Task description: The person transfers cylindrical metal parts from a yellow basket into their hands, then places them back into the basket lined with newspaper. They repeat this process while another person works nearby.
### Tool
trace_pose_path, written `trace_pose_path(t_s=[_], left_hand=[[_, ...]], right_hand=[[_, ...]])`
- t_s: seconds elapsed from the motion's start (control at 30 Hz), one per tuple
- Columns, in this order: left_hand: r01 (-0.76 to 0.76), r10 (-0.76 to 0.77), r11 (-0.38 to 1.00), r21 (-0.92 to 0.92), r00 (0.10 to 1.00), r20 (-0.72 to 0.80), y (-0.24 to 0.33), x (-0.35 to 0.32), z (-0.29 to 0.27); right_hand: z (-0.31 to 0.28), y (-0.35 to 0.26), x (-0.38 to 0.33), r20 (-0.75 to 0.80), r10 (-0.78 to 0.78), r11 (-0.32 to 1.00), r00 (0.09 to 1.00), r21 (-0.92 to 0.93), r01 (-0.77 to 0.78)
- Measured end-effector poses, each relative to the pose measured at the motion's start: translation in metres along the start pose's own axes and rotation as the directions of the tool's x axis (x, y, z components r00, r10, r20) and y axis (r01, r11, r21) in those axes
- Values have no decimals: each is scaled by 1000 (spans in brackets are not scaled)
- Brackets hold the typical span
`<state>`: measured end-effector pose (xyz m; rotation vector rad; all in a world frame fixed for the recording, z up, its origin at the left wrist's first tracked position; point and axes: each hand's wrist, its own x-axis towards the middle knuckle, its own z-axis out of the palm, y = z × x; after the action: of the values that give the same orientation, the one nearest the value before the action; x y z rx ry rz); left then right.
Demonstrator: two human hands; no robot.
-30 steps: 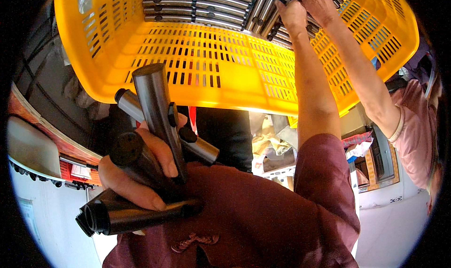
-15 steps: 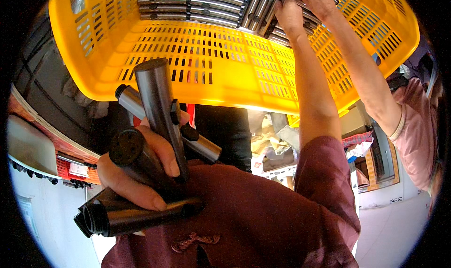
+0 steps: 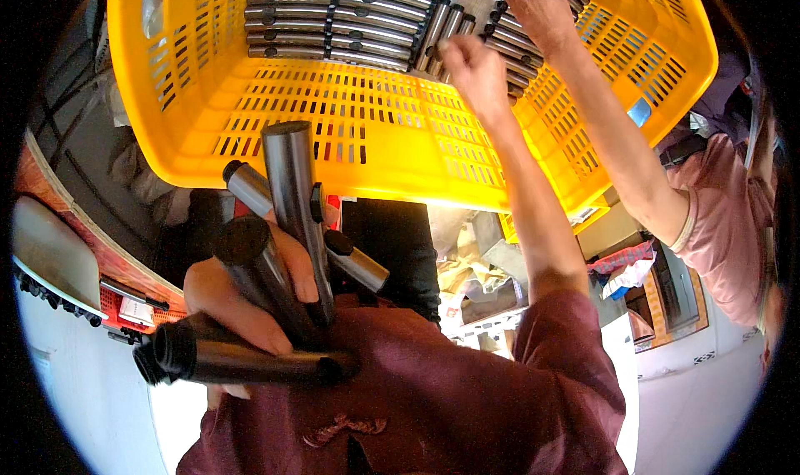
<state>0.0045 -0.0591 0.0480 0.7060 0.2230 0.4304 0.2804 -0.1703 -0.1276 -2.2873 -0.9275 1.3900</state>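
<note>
My left hand (image 3: 215, 296) is wrapped round several dark metal tubes close to my chest. One tube (image 3: 288, 171) stands nearly upright, and a shinier tube (image 3: 248, 187) shows behind it. Lower down, tubes with black threaded ends (image 3: 237, 360) point left. My right hand (image 3: 482, 79) reaches into the yellow basket (image 3: 400, 175) with its fingers curled, just beside short upright-looking tubes (image 3: 440, 33); whether a tube is between the fingertips is hidden. Rows of tubes with dark fittings (image 3: 333, 37) lie at the basket's far side.
From the right, a co-worker's hand (image 3: 540, 12) reaches into the same basket, close to my right hand. Cloth and clutter (image 3: 479, 267) lie below the basket's near rim. At left are a pale tray (image 3: 54, 246) and a red basket (image 3: 112, 302).
My right hand has drawn back left and nearer, away from the co-worker's hand. The basket appears shifted slightly in view. My left hand keeps its bundle of tubes.
</note>
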Motion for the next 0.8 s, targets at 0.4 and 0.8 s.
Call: trace_pose_path(t_s=[0.4, 0.8], left_hand=[[37, -27, 992, -120, 996, 86, 13, 0, 0], [149, -76, 961, -234, 953, 295, 9, 11, -14]], right_hand=[[-8, -139, -123, 609, -340, 655, 716, 700, -285], [-27, -157, -140, 451, -310, 745, 837, 662, -82]])
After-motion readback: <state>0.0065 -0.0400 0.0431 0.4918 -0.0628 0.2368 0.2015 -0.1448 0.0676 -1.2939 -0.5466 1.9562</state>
